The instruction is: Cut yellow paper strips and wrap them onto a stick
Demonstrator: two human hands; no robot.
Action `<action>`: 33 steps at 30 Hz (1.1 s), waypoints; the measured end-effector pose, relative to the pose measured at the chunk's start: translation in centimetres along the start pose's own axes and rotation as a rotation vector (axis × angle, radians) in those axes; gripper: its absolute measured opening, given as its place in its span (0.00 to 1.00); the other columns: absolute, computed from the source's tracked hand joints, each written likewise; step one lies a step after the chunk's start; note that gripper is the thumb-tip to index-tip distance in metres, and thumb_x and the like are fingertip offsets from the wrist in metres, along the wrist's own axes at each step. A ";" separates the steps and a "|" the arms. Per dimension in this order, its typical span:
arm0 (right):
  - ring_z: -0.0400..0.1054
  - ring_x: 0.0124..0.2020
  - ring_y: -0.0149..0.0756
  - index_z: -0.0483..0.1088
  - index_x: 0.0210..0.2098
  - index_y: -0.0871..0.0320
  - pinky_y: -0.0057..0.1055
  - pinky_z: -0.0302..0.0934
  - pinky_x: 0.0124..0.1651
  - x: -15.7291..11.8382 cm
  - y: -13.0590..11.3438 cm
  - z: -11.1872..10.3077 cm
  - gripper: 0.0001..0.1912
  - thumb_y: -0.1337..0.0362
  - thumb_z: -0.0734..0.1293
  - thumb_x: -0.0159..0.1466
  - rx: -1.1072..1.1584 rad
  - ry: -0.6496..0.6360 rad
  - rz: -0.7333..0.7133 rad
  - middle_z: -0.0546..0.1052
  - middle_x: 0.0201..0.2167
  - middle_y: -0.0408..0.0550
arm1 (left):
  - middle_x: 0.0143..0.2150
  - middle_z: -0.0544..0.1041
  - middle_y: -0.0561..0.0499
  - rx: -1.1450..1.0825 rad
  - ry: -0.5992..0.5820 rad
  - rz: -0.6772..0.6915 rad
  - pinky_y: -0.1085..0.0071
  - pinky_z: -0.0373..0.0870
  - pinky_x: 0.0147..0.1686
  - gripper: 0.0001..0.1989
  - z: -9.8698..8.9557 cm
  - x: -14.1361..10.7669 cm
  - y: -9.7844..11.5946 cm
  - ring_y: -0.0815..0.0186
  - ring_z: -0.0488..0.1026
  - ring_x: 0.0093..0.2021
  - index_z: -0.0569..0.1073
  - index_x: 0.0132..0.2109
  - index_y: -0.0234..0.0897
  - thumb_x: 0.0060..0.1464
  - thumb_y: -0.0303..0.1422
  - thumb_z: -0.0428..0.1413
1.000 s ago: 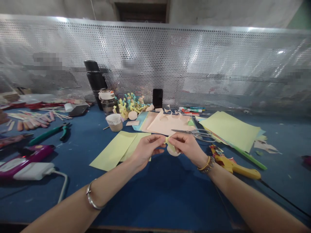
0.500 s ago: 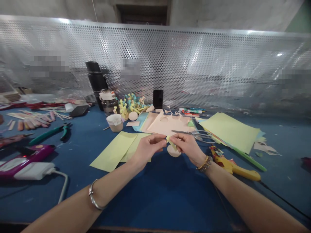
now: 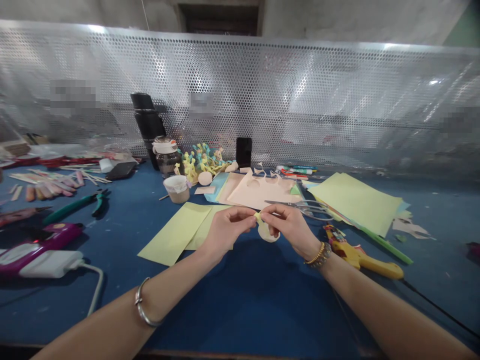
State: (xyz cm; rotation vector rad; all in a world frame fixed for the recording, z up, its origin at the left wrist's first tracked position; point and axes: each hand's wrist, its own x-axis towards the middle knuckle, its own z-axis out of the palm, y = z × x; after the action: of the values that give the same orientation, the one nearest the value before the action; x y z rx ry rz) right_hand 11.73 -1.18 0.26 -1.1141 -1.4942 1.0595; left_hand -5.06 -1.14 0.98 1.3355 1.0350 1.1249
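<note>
My left hand point(image 3: 231, 225) and my right hand point(image 3: 288, 225) meet near the middle of the blue table. Between their fingertips is a small piece of yellow paper point(image 3: 258, 217), pinched from both sides. Much of the piece is hidden by the fingers. Just below the right fingers lies a pale round disc point(image 3: 269, 237), partly covered by that hand. Left of my left hand are sheets of yellow paper point(image 3: 176, 235). Scissors point(image 3: 315, 209) rest behind my right hand, on a stack of cut cream paper point(image 3: 249, 194).
To the right lie a yellow glue gun point(image 3: 378, 266) with its cord, a green cutter-like tool point(image 3: 388, 246) and more yellow sheets point(image 3: 356, 200). A tub point(image 3: 177, 190), a jar point(image 3: 167, 159), a propped phone point(image 3: 244, 151) and paper flowers point(image 3: 202, 162) stand behind. Pliers point(image 3: 75, 206) lie left.
The fingers have shifted slightly around the yellow paper piece, and its lower end no longer hangs visibly over the disc. More of the disc's left side shows now.
</note>
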 end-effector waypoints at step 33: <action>0.54 0.19 0.25 0.73 0.29 0.61 0.24 0.48 0.21 0.0 -0.3 0.1 0.14 0.54 0.68 0.55 -0.118 -0.011 -0.026 0.69 0.21 0.42 | 0.28 0.77 0.50 0.090 -0.028 -0.001 0.73 0.71 0.34 0.12 -0.1 0.1 0.2 0.67 0.73 0.31 0.77 0.32 0.33 0.49 0.39 0.60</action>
State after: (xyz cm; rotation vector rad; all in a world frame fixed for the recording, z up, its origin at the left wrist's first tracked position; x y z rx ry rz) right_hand 11.57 -1.27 0.56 -1.1691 -1.5926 0.9717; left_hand -5.17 -0.99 1.19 1.4179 1.0769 1.0671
